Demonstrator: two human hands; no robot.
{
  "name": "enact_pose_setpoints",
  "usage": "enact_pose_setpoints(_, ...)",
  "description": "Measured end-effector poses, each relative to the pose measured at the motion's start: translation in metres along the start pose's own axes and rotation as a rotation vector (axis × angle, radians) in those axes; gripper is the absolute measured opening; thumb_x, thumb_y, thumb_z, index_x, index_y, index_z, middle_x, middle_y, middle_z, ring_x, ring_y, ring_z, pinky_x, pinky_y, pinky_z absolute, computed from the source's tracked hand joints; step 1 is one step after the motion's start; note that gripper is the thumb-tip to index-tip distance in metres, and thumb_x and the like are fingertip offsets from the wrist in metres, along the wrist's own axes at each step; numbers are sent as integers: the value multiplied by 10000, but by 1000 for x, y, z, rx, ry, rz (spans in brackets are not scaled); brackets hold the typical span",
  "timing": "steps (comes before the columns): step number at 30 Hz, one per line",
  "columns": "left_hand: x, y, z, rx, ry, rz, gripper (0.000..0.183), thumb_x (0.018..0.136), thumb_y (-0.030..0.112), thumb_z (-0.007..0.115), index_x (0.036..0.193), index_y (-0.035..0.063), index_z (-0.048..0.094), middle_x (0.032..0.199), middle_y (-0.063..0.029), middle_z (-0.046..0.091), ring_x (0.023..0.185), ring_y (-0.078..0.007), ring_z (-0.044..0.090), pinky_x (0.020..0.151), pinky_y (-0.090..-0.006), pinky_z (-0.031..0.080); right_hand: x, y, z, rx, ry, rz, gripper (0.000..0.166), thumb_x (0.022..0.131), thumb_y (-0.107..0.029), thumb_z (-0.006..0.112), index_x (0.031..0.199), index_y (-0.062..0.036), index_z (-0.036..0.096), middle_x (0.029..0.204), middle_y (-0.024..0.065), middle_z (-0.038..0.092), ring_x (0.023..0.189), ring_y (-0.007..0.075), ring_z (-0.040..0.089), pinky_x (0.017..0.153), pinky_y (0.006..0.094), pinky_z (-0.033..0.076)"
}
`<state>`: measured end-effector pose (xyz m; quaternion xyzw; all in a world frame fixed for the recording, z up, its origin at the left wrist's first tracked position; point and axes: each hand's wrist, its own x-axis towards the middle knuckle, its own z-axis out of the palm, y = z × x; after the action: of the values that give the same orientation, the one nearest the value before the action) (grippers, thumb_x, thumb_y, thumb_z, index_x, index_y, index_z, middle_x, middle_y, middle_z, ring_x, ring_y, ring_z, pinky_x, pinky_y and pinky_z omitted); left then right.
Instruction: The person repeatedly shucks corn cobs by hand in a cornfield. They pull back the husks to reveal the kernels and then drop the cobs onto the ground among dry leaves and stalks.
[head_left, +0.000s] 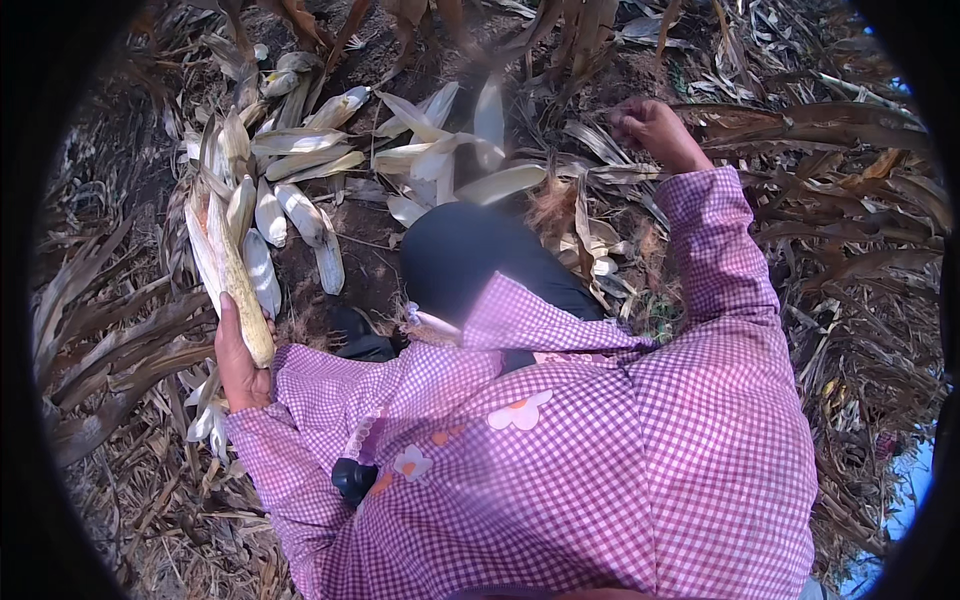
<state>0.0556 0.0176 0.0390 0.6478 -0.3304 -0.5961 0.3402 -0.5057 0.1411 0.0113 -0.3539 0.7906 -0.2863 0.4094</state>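
My left hand (244, 352) holds the lower end of a long, pale ear of corn (246, 300), its loosened husk (202, 240) spread at the upper end. Several pale ears (300, 214) lie on the ground just beyond it. My right hand (651, 129) is raised at the upper right with its fingers curled; whether anything thin is between them cannot be told. Stripped white husks (442, 150) lie between my two hands, beyond my dark-clad knee (465, 255).
Dry corn stalks and leaves (840, 127) lie at the right and more (127, 360) at the left. Brown corn silk (555, 202) and husk pieces (600, 247) sit beside my knee. Standing dry stalks (585, 37) edge the top. A dark shoe (360, 334) shows below the ears.
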Motion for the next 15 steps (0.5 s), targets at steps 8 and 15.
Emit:
enact_pose_setpoints(8, 15, 13, 38, -201, -254, -2, 658, 927, 627, 437, 1144, 13, 537, 764, -85, 608, 593, -148, 601, 502, -248, 507, 11, 11, 68, -648, 83, -422, 412, 847, -250, 694, 1193, -41, 618, 1279, 184, 569, 1180, 354, 539, 1002, 398, 438)
enact_pose_setpoints(15, 18, 11, 78, -230, -332, 137, 683, 943, 621, 402, 1241, 13, 492, 885, -87, 631, 696, -147, 623, 601, -269, 522, 6, -217, 226, 450, -445, -507, 705, 910, -389, 637, 1356, 96, 388, 1282, 239, 542, 1199, 271, 530, 1013, 340, 413)
